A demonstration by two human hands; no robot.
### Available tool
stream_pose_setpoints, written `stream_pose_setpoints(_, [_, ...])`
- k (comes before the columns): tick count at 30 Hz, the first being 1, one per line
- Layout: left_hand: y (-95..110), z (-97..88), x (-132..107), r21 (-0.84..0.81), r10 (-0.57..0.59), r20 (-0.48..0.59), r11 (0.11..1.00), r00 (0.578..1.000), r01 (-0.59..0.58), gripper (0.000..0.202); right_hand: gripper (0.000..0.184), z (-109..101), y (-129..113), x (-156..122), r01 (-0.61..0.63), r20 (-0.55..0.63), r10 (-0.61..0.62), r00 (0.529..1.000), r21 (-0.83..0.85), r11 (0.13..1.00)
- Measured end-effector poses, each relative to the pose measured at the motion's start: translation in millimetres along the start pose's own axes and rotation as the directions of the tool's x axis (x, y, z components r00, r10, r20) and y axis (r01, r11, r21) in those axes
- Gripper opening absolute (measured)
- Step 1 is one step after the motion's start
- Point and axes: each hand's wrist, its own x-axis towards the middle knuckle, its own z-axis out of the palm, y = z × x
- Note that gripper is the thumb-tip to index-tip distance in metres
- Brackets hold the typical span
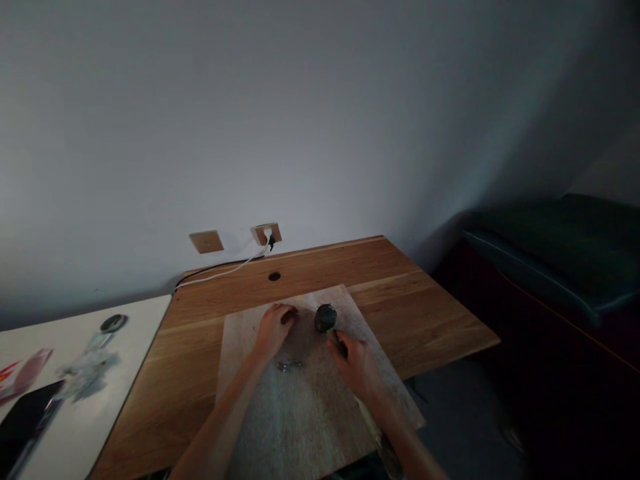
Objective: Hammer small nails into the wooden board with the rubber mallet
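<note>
My right hand [354, 361] is wrapped around the handle of a mallet [326, 319] with a round black head. Its pale handle runs back beneath my forearm toward the lower right. The mallet head is over the upper right part of a pale wooden board [280, 427]. On the board's upper left, my left hand [274, 328] has its fingers curled inward and down. What those fingers hold, if anything, is too dark to make out. Between my two arms lie a few small shiny metal pieces [290, 366].
The board lies on a wooden desk [425, 313] against a wall with two socket plates [206, 241]. Cables [225, 272] run along the desk's back edge. A white table [125, 367] at left holds a phone-like black object [27, 420], plastic bags [87, 373] and a round dark item [114, 323].
</note>
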Motion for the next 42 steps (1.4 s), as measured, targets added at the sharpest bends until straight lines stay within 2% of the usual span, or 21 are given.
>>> stream_pose_setpoints(6, [-5.7,6.2,-2.1,-0.082,-0.076,-0.031,0.994,0.997,0.073,0.030,0.028,-3.3,-22.8,16.7,0.030,0.010,-0.030,1.000,-0.034,0.999])
stream_pose_setpoints(12, [-6.1,4.7,-3.9,-0.135,-0.053,-0.029,0.990,0.998,0.049,0.040,0.022,0.9,-46.3,39.0,0.091,0.042,-0.087,0.995,-0.101,0.991])
stream_pose_setpoints(19, [-10.3,9.1,-1.8,-0.131,-0.085,-0.022,0.988,0.996,0.082,0.049,0.020,14.1,-48.6,43.4,0.106,0.101,-0.088,0.991,-0.197,0.975])
stream_pose_setpoints(28, [-8.4,8.3,-1.6,-0.115,-0.091,-0.023,0.989,0.996,0.088,0.049,0.023,18.6,-48.0,39.5,0.095,0.084,-0.079,0.993,-0.218,0.971])
stream_pose_setpoints(32, [-3.6,5.3,-2.4,-0.107,-0.082,-0.026,0.991,0.996,0.079,0.046,0.021,14.4,-47.2,35.6,0.090,0.086,-0.072,0.994,-0.225,0.970])
stream_pose_setpoints(35, [0.4,-2.7,-11.6,-0.100,-0.045,-0.029,0.994,0.999,0.042,0.042,0.022,5.6,-41.2,25.8,0.096,0.067,-0.085,0.994,-0.185,0.978])
stream_pose_setpoints(37, [4.3,-12.6,-23.4,-0.081,0.022,0.021,0.996,1.000,-0.021,0.039,0.025,-0.2,-33.6,16.9,0.092,0.061,-0.084,0.995,-0.146,0.985])
stream_pose_setpoints(39, [10.1,-24.9,-37.6,-0.039,0.113,0.151,0.993,0.982,-0.109,0.040,0.028,-3.6,-24.8,8.4,0.081,0.072,-0.073,0.995,-0.115,0.990])
stream_pose_setpoints(42, [21.7,-41.8,-56.3,0.098,0.230,0.365,0.954,0.902,-0.283,0.034,0.029,-2.9,-13.3,-0.3,0.061,0.080,-0.053,0.995,-0.103,0.993])
